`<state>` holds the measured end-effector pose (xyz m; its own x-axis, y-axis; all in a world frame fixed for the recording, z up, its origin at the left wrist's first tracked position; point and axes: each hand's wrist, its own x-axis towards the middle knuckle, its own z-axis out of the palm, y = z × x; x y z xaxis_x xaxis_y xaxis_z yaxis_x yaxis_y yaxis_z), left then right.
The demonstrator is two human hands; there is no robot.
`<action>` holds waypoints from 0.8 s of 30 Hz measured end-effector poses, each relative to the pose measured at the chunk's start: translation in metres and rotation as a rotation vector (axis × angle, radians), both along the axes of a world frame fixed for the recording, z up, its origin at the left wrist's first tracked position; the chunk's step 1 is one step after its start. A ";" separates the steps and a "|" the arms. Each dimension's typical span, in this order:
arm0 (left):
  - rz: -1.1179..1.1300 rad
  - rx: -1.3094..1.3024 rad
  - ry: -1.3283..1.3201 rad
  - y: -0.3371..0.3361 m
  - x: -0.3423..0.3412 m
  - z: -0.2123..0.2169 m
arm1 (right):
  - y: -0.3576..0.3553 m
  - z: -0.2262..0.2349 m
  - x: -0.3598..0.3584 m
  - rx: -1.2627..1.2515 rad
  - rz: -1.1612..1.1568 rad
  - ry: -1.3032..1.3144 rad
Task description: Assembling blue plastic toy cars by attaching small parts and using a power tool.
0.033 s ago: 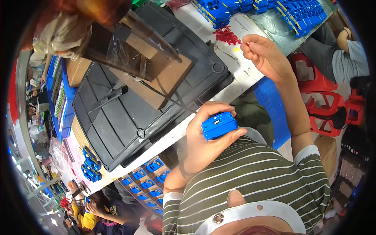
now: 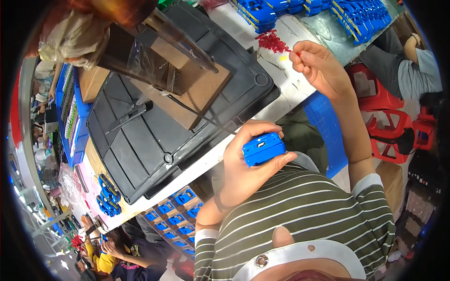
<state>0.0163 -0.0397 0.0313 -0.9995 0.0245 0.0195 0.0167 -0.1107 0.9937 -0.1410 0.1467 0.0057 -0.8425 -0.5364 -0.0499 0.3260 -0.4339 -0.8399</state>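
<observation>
My left hand is wrapped around a blue plastic casing, with its narrow end facing up. A small dark slot with a white bit in it shows in that end. Over the white table, my right hand has its thumb and fingers closed in a pinch. A small red piece shows at the fingertips, partly hidden by them. Right beside those fingertips lies a loose pile of small red pieces.
Stacks of blue casings stand at the far right. A large black plastic lid carries a brown board and a metal fixture. Blue parts sit in a partitioned box below the table edge. Red stools stand at right.
</observation>
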 end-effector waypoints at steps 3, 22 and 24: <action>-0.016 -0.013 -0.018 0.002 -0.001 0.002 | -0.001 0.006 0.011 -0.031 0.062 0.056; 0.031 0.022 -0.054 0.008 0.002 0.004 | -0.015 0.035 0.050 0.252 -0.012 0.109; 0.018 0.004 -0.009 0.009 -0.001 0.003 | -0.016 0.039 0.056 0.332 -0.046 0.171</action>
